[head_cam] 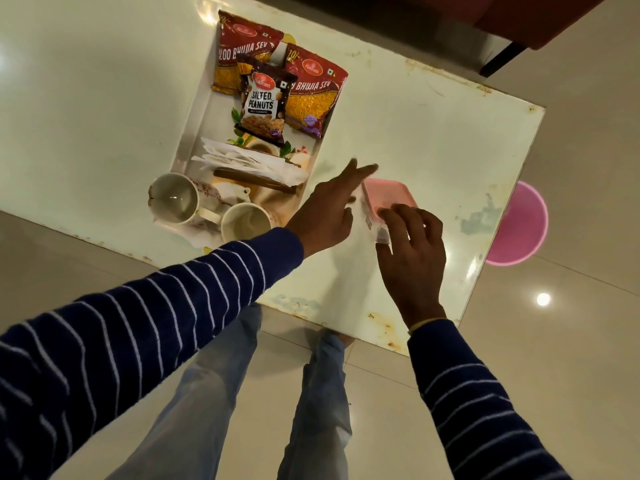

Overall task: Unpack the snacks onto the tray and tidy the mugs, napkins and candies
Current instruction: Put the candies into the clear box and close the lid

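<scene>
- Rectangular printed serving tray (194, 133) on the white table (433, 140) holds two red sev packets (311, 88), a dark salted-peanuts pouch (265, 102), white paper napkins (242, 161) and two white ceramic mugs (173, 199).
- Just right of the tray, the right hand (412, 244) curls its fingers round a pink-lidded clear plastic box (384, 202).
- Left hand (329, 209), between tray and box, has fingers straight and spread, gripping nothing.
</scene>
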{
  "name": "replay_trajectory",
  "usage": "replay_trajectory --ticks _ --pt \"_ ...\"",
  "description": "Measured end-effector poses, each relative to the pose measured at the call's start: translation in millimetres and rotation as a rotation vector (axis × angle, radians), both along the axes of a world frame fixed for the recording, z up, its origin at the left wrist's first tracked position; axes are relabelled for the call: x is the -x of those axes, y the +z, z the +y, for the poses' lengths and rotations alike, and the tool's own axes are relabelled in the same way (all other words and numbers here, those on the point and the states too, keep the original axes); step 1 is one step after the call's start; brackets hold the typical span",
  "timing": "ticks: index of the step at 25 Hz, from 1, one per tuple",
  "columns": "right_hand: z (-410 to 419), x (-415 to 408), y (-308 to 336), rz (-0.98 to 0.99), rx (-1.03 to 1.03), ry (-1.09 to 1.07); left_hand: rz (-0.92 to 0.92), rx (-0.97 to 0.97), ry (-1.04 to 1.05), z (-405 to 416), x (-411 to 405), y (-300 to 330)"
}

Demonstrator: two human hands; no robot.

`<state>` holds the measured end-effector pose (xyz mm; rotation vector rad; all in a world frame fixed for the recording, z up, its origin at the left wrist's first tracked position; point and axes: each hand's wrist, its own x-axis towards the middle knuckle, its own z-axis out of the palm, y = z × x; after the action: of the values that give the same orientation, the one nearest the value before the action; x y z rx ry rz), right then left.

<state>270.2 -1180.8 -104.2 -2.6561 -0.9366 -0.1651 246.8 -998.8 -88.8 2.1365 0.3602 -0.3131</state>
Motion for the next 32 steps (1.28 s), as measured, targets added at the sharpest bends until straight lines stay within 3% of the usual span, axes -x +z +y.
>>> replay_trajectory --ticks 3,7,13,19,24,32 --pt "11 -3 -21 -0.012 0.018 0.006 0.196 0.320 0.395 -7 3 -3" --pt "21 0 -38 0.052 0.022 0.049 0.215 0.444 0.533 -9 1 -8" --pt "17 19 -49 0.215 0.107 0.102 0.166 0.243 0.620 -10 -8 -20" --pt "16 24 -58 0.312 0.160 0.112 0.066 0.043 0.533 -15 -3 -28" --pt "20 25 -52 0.361 0.101 0.070 0.081 -0.013 0.558 -22 -5 -31" --pt "29 29 -38 0.387 0.163 0.031 0.135 -0.054 0.398 -17 3 -24"
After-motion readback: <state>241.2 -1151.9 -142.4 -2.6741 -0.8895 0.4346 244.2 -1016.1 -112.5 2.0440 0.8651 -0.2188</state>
